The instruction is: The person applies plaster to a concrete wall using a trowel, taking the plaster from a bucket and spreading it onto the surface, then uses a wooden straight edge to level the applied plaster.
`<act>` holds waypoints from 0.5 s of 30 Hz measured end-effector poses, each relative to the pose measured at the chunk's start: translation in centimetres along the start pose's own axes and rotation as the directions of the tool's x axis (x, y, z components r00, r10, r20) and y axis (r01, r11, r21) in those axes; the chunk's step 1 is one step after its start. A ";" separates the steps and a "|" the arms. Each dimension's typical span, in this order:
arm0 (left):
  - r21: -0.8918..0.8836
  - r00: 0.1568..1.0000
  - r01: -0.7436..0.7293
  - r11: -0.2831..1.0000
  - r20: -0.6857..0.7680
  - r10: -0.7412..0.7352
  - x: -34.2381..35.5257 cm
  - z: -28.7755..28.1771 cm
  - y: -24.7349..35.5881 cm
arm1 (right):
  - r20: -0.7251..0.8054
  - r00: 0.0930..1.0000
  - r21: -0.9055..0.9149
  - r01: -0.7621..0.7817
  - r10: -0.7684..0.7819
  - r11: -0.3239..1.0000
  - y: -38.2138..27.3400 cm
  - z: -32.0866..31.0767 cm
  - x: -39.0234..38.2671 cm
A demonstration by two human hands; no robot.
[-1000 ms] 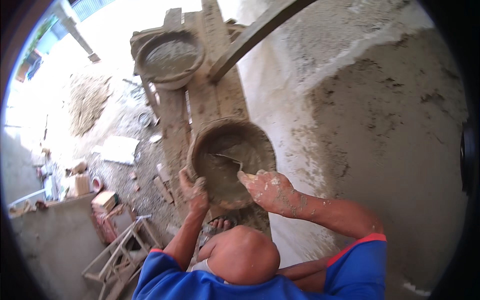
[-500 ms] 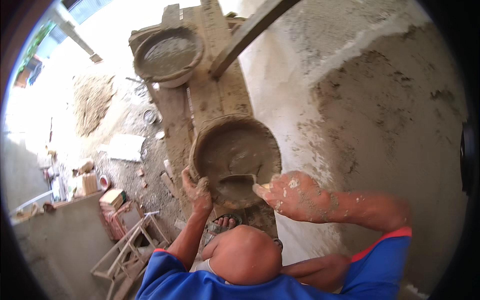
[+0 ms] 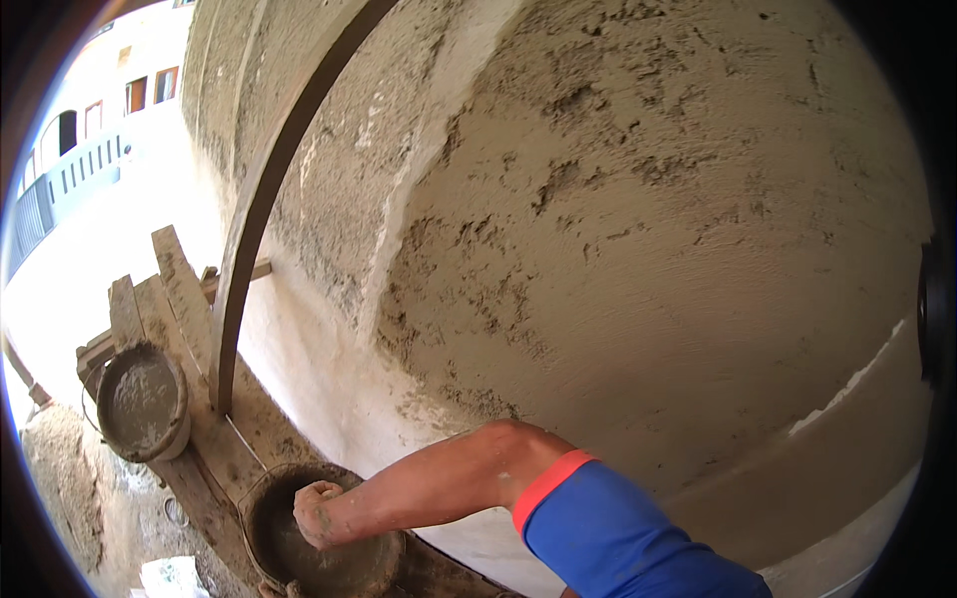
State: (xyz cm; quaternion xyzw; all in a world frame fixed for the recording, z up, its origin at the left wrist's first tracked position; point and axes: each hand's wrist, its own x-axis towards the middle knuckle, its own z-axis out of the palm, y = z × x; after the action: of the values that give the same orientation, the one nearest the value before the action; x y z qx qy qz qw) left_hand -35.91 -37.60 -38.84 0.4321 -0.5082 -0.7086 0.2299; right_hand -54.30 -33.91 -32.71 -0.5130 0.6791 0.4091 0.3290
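Observation:
My right hand [image 3: 321, 514] is a closed fist over a round bucket [image 3: 391, 560] of wet grey mortar [image 3: 284, 548]. The earlier frame shows a trowel in this fist; now its handle and blade are hidden by the hand and the mortar. Only a bit of my left hand [image 3: 279, 591] shows at the lower edge, its fingers at the bucket's near left rim; the rest is out of the picture. A second bucket [image 3: 142, 404], also filled with mortar, stands farther left on the same planks.
Wooden planks [image 3: 214, 468] carry both buckets. A slanting timber post [image 3: 239, 259] rises from them beside the wall. The wall [image 3: 638, 289] on the right is partly coated with plaster, rough in patches. Down at the left lie a sand heap [image 3: 62, 478] and a white sheet [image 3: 171, 578].
My view has swung up and right toward the wall, so buckets and hands appear lower and farther left. The right fist is now over the mortar, and the trowel is no longer visible.

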 end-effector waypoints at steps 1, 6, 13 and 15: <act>0.056 0.997 -0.070 0.996 0.022 0.069 0.8 -1.1 -1.5 | -0.003 1.000 -0.003 -0.011 0.011 1.000 0.8 -0.9 -1.0; 0.051 0.993 -0.065 0.997 0.100 0.060 2.8 -2.2 -5.9 | 0.269 0.908 0.202 0.274 -0.322 0.940 5.6 -0.8 -1.9; 0.024 0.977 -0.169 0.985 0.132 0.165 2.3 -1.6 -3.7 | 0.013 0.884 0.847 0.238 -0.468 0.474 6.3 5.0 -3.7; 0.188 0.982 -0.173 0.967 0.104 0.156 0.8 0.5 -3.2 | -0.151 0.934 0.932 0.244 -0.324 0.268 5.7 8.8 -7.1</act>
State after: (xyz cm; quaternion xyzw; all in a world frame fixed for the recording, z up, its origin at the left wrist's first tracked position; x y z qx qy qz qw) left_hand -36.35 -36.73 -42.04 0.3770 -0.6194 -0.6521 0.2216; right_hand -57.75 -22.24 -29.23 -0.3249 0.6738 -0.1080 0.6547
